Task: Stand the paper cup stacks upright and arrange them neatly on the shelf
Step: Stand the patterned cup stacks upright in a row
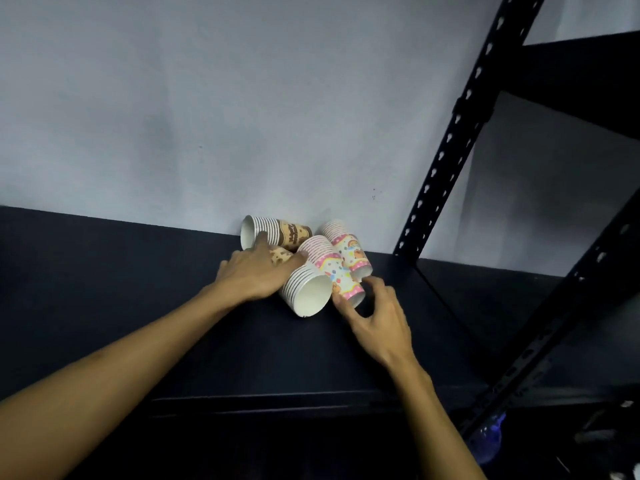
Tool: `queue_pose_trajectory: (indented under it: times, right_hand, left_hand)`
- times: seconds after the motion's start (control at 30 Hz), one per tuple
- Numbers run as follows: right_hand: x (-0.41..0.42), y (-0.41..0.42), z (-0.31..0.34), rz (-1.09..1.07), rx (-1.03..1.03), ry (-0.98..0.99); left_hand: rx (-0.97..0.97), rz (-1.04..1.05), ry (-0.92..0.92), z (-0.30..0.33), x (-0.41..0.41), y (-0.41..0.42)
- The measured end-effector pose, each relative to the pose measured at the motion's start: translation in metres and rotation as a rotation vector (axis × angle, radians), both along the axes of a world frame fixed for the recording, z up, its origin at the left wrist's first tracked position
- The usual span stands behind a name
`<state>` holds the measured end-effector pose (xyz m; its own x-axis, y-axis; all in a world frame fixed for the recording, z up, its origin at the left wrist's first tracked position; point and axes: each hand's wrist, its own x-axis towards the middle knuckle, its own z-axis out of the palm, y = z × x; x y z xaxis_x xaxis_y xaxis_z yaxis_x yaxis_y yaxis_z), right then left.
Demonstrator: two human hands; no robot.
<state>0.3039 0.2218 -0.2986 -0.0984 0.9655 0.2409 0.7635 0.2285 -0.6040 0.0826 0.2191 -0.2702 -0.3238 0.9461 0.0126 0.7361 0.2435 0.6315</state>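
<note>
A: Shelf, dark board, pale wall behind. Four paper cup stacks, all lying on their sides, bunched at the back by the wall, toward one o'clock of the board's middle.

B: Contents?

A: Each stack is cups nested in cups. Only two mouths show, and the innermost cup in each is white and bare inside. Nothing loose in them.

B: Run through them.

A: Brown-print back stack: long axis nine to three, mouth to nine o'clock, base to three. Brown-print front stack: axis eleven to five, mouth toward five o'clock, facing the camera. Pink-print near stack: axis also eleven to five, rims at eleven, closed base at five. Pink-print far stack: lies just behind it, roughly parallel, touching it.

B: Hands?

A: Left hand: spread flat, palm down, fingers extended over the brown-print front stack's narrow end, index tip up against the back stack's rim. Pressing, not closed round anything. That stack's mouth sits at four o'clock from the hand.

B: Right?

A: Right hand: half curled, thumb and fingertips touching the base end of the pink-print near stack, which lies at eleven o'clock from it. Loose pinch; a firm hold I cannot confirm.

B: Frame?

A: Black slotted upright at the right.
</note>
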Motion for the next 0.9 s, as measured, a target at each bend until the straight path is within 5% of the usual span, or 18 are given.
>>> queue_pose_trajectory:
  times: [0.43,0.53,0.63,0.9]
  right_hand:
    - [0.030,0.016,-0.011,0.088,0.046,0.739]
    - [0.033,0.013,-0.011,0.069,0.105,0.881]
    - [0.032,0.014,-0.007,0.011,0.200,0.964]
    - [0.020,0.042,0.033,0.168,0.311,0.706]
  left_hand:
    - [0.341,-0.135,-0.754,-0.022,0.002,0.028]
    - [0.440,-0.227,-0.686,-0.017,0.002,0.026]
    - [0.564,-0.321,-0.423,-0.019,0.006,0.022]
    - [0.487,-0.388,-0.235,-0.024,0.000,0.031]
